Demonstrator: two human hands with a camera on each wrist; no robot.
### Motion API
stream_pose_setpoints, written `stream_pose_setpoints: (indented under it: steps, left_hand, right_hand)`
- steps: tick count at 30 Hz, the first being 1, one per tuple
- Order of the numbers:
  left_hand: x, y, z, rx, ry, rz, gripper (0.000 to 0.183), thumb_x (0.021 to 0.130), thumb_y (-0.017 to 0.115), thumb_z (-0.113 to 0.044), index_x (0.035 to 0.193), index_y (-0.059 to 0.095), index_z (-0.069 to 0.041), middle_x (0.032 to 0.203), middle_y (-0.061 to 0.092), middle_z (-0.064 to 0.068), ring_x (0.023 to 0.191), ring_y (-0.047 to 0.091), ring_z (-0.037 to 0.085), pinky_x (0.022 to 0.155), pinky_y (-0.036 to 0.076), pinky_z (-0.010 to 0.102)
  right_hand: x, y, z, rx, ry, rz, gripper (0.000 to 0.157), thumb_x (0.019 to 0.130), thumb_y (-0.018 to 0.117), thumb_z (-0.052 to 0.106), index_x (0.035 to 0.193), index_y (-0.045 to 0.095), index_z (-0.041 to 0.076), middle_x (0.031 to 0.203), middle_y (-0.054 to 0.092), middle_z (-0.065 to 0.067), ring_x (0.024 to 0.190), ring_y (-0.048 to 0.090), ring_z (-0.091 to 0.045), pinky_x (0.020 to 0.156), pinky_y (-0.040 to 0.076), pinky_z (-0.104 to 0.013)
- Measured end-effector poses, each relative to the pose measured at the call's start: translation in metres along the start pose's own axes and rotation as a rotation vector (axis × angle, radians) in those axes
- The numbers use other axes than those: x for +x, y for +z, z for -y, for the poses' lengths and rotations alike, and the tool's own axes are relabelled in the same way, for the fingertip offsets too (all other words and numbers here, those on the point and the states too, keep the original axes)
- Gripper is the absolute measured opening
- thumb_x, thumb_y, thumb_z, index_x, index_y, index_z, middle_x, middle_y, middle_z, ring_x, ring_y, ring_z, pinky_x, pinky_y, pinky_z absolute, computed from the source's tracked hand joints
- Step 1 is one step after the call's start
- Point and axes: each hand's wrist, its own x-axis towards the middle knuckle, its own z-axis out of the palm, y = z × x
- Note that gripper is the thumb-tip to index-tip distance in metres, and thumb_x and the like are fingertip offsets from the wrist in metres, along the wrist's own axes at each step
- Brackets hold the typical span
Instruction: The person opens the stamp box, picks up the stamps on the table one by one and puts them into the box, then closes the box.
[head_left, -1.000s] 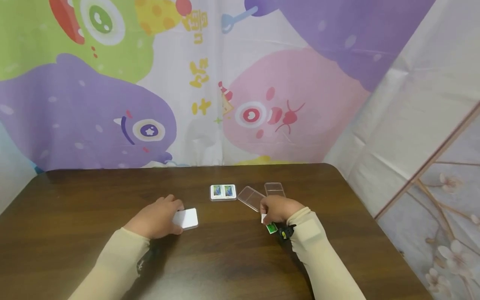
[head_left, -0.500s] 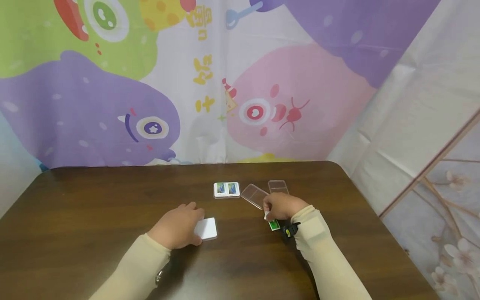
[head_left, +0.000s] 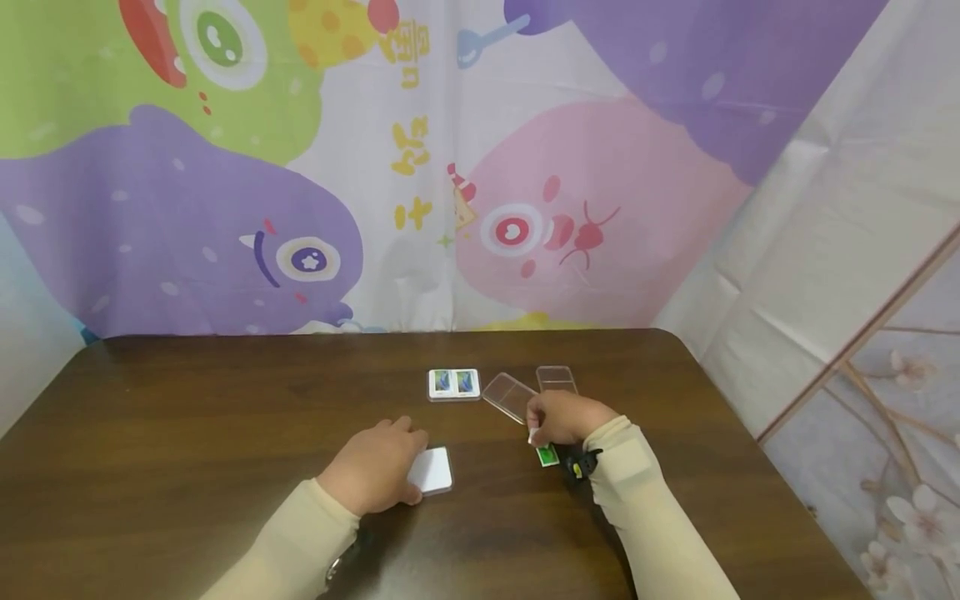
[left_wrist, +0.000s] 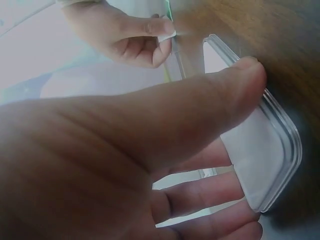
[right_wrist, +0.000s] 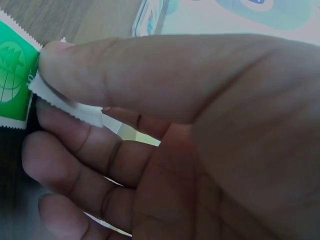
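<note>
My left hand (head_left: 377, 467) grips a flat clear plastic case (head_left: 432, 471) with a white card in it, low over the table. In the left wrist view the thumb presses on one rim of the case (left_wrist: 260, 155) and the fingers lie along the opposite side. My right hand (head_left: 566, 417) pinches a green and white postage stamp piece (head_left: 548, 455) between thumb and index finger. Its perforated edges show in the right wrist view, where the green stamp (right_wrist: 14, 75) sticks out past the thumb tip and a white part (right_wrist: 67, 104) lies under the thumb.
At the back centre lies a clear case (head_left: 453, 384) holding two picture stamps on white. Two clear case parts, one slanted (head_left: 508, 396) and one straighter (head_left: 555, 378), lie beside it, just beyond my right hand. A patterned cloth (head_left: 405, 167) hangs behind the brown table (head_left: 225, 392).
My left hand has slid to the right and a little nearer with the clear case, toward the right hand. The right hand still pinches the stamp in nearly the same place.
</note>
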Motion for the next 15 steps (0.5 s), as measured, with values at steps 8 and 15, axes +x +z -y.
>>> stream_pose_setpoints:
  steps: [8, 15]
  left_hand:
    - [0.003, 0.006, -0.005, 0.022, 0.014, 0.0, 0.051, 0.072, 0.094, -0.026, 0.109, 0.068, -0.001, 0.1, 0.061, 0.014, 0.091, 0.06, 0.033, 0.077, 0.055, 0.05]
    - [0.005, 0.01, -0.011, 0.059, 0.034, -0.034, 0.052, 0.071, 0.095, -0.029, 0.107, 0.069, -0.002, 0.098, 0.062, 0.01, 0.089, 0.06, 0.029, 0.077, 0.056, 0.046]
  right_hand:
    - [0.002, 0.003, -0.003, 0.011, 0.009, 0.005, 0.021, 0.087, 0.077, 0.004, 0.077, 0.061, 0.011, 0.079, 0.06, 0.0, 0.074, 0.057, -0.018, 0.069, 0.046, -0.031]
    - [0.002, 0.003, -0.004, 0.009, -0.008, 0.002, 0.021, 0.088, 0.077, 0.004, 0.078, 0.061, 0.011, 0.079, 0.06, 0.0, 0.074, 0.056, -0.018, 0.071, 0.047, -0.033]
